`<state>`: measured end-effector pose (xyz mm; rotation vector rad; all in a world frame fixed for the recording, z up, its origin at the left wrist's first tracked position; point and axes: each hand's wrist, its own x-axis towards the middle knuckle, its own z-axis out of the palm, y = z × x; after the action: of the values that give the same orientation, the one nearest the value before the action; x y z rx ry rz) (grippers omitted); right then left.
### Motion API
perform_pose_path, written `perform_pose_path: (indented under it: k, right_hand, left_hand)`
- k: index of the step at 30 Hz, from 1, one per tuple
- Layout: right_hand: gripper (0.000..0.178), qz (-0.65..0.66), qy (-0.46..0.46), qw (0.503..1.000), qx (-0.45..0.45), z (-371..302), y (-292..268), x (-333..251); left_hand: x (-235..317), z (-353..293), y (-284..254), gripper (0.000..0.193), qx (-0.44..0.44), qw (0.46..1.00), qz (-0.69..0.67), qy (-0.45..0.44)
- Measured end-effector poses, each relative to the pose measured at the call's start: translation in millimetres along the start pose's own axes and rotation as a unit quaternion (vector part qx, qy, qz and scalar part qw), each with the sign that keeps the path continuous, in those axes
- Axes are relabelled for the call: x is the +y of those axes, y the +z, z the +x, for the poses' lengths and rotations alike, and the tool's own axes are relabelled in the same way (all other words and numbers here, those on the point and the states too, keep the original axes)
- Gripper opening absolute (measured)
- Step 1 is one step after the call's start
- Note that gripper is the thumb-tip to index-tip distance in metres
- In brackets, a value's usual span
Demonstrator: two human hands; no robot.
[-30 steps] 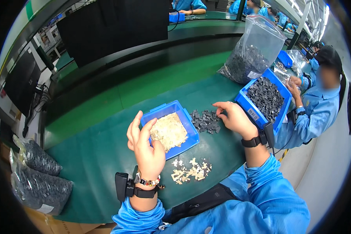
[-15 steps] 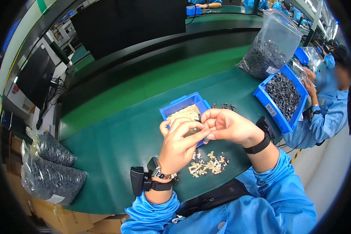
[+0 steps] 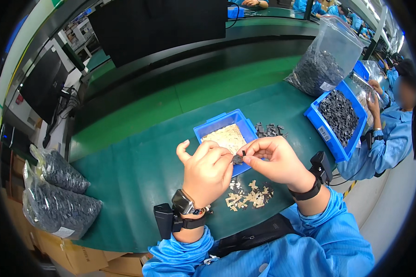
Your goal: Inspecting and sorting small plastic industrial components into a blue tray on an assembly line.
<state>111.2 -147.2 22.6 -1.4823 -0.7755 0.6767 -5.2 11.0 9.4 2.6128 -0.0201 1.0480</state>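
Centrally, the right hand (image 3: 279,160) pinches a small dark piece (image 3: 238,159), its outline obscured; the left hand's (image 3: 207,171) fingertips are hidden, grip indeterminable; both partly mask the blue tray (image 3: 219,123).

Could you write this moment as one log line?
left hand: at small dark piece, grip unclear | right hand: pinching it | nearby: blue tray, pale pieces inside; loose black parts beside it

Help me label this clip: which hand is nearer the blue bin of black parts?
Right. The right hand is left of the blue bin of black parts, apart from it; the left hand is farther left.
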Motion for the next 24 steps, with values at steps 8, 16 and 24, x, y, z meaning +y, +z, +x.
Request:
perform_pose_path:
  k: [8,16,24]
  right_hand:
    - [0.011,-0.120,0.009,0.993,-0.004,4.8,1.4,5.9]
    - [0.009,-0.061,0.036,0.997,0.012,8.3,4.5,8.0]
    - [0.009,-0.105,0.035,0.994,-0.004,9.1,1.0,3.5]
  left_hand:
    - [-0.8,-4.4,3.6,0.009,-0.027,0.999,0.020,-0.008]
    - [-0.5,-4.9,5.7,0.009,-0.019,0.999,0.028,-0.017]
    - [-0.8,-4.7,5.9,0.009,-0.016,1.000,0.022,-0.013]
